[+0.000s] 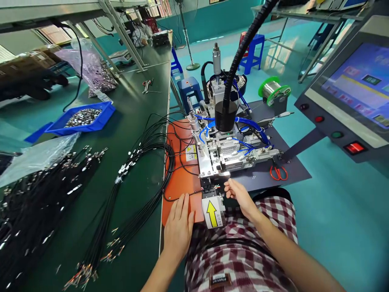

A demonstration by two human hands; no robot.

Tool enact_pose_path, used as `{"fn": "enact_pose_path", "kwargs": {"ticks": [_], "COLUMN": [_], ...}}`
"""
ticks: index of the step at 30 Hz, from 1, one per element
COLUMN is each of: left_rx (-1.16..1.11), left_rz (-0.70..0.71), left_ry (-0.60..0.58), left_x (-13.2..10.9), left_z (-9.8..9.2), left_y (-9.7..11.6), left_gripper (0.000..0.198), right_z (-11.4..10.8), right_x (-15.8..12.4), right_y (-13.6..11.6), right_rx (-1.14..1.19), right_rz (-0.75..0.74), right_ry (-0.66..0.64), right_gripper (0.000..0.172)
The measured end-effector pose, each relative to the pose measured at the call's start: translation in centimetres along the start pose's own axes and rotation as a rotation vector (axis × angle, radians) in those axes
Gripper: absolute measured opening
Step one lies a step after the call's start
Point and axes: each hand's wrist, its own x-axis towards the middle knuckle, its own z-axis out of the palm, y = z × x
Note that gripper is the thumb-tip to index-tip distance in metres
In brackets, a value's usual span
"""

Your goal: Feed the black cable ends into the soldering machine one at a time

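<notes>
My left hand point(180, 225) lies with fingers stretched on the orange plate point(182, 178), its fingertips beside a black cable point(179, 198). The end of that cable, with small coloured wires point(216, 187), rests in the feed slot at the machine's front. Just to the right of those wires is my right hand point(238, 194), fingers curled and thumb against the index finger; whatever they may pinch is too small to make out. Below the slot sits a block with a yellow arrow label point(212, 213). Behind it stands the soldering machine point(231, 146) with metal slides and blue air hoses.
A looped bundle of black cables point(164, 158) covers part of the green bench point(136, 101) on the left. Beyond it are a blue tray point(82, 117) of metal connectors and more cables point(39, 202). Red-handled scissors point(278, 173), a solder spool point(274, 90) and a control screen point(358, 81) are at right.
</notes>
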Motion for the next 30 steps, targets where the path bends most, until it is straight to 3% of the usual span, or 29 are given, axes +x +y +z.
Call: {"fn": "enact_pose_path", "kwargs": {"ticks": [7,12,16,19,24,27,30], "left_rx": [-0.062,-0.155,-0.189,-0.155,-0.079,-0.115,-0.256], "left_rz": [-0.037,-0.070,0.012,-0.004,-0.231,-0.299,-0.321], "left_ry": [-0.039,-0.050,-0.035,0.007,0.091,0.064,-0.012], "left_x": [-0.1,5.1,8.8,8.3,5.1,4.5,5.3], "left_z": [-0.3,0.0,-0.1,-1.0,-2.5,-3.1,-4.0], "left_y": [-0.1,-1.2,-2.5,-3.8,-7.1,-7.8,-7.2], "left_gripper": [0.054,0.046,0.039,0.032,0.019,0.015,0.022], "right_z": [-2.7,-2.7,-3.2,-4.2,-5.4,-4.9,-3.4], "right_x": [-0.8,-1.3,-1.4,-1.6,-2.4,-2.9,-3.7], "right_y": [1.3,1.5,1.3,0.8,-0.8,-1.9,-2.8], "right_rx": [0.002,0.004,0.004,0.006,-0.002,-0.058,-0.219], "right_rz": [0.037,0.047,0.027,0.031,0.006,-0.063,-0.175], "right_ry": [0.086,0.063,0.052,0.073,0.118,0.123,0.084], "right_gripper": [0.048,0.045,0.046,0.049,0.047,0.043,0.034]}}
